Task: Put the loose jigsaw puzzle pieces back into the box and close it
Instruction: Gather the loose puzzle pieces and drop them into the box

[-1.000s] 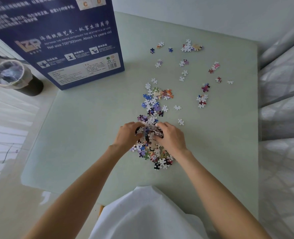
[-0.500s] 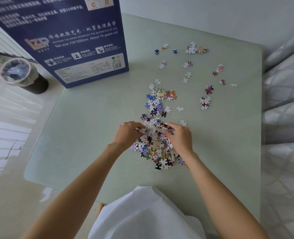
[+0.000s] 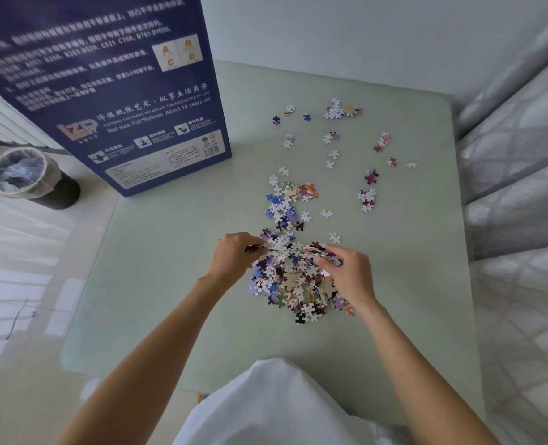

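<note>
A heap of loose jigsaw pieces (image 3: 293, 277) lies on the pale green table (image 3: 170, 268) in front of me. My left hand (image 3: 234, 256) curls its fingers into the heap's left side and holds some pieces. My right hand (image 3: 346, 274) grips a clutch of pieces at the heap's right side. More pieces trail away behind the heap (image 3: 285, 200), and small clusters are scattered further back (image 3: 341, 110) and to the right (image 3: 367, 195). The dark blue puzzle box (image 3: 105, 91) stands upright at the table's back left; its opening is out of view.
A black waste bin with a plastic liner (image 3: 28, 176) stands on the floor left of the table. A grey patterned bed or sofa cover (image 3: 517, 220) borders the table's right edge. A white wall runs behind the table.
Both hands have spread slightly apart across the heap, the right one shifting to the right. The camera has tilted, so the box and table sit lower in view.
</note>
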`<state>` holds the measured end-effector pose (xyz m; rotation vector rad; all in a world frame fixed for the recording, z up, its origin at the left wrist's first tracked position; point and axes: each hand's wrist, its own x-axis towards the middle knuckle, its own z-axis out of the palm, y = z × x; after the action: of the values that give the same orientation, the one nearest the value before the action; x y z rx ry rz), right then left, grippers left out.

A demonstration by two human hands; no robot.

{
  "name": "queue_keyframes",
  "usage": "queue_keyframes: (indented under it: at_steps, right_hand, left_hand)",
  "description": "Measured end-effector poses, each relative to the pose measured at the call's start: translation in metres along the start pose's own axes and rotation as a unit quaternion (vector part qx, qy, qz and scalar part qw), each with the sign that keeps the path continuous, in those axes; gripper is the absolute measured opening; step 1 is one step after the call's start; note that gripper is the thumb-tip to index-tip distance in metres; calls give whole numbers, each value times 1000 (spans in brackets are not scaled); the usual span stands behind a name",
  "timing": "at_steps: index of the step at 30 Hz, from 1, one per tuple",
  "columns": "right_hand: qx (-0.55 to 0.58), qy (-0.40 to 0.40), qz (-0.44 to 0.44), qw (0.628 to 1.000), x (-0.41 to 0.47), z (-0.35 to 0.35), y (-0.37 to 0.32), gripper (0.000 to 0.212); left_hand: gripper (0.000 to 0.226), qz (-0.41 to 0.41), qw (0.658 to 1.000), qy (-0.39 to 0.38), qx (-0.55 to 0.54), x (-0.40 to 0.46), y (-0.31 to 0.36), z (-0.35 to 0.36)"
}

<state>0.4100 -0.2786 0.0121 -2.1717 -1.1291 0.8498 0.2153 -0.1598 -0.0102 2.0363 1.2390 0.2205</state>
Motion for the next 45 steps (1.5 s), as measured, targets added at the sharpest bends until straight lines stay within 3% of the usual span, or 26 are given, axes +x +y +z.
queue_keyframes:
  at_steps: [8,13,15,21,25,32,34,38,42,45]
  right_hand:
    - [137,-30,-39,989,2,-26,-77,32]
    - [205,-55,-110,971,27,-45,-162,31]
    - [232,-62,-128,962,40,-50,-193,36]
    - [239,-64,-190,950,77,-60,-278,25]
    - [215,-54,-207,953,106,-61,-316,31]
    - [180,-41,-268,946,147,-65,-388,34]
    - [122,-30,-303,945,155,-60,-405,37]
    - [-97,15,-380,920,167,-46,-424,34]
    - [-218,0,-419,881,171,-35,-433,32]
    - [-228,-27,-428,874,171,-32,-436,29]
  left_hand:
    - [22,55,995,23,-77,-18,27,-94]
    - [17,139,975,150,-89,-10,53,-204]
    - [18,183,958,212,-63,-1,65,-250]
    - [19,278,893,352,-39,40,70,-358]
    - [20,284,896,335,61,69,47,-381]
    - [20,162,938,279,129,89,25,-382]
    - [21,126,949,242,158,93,23,-383]
    - [25,94,962,167,194,94,21,-386]
    - [27,111,960,168,194,88,21,-386]
    - [25,138,954,185,191,79,19,-384]
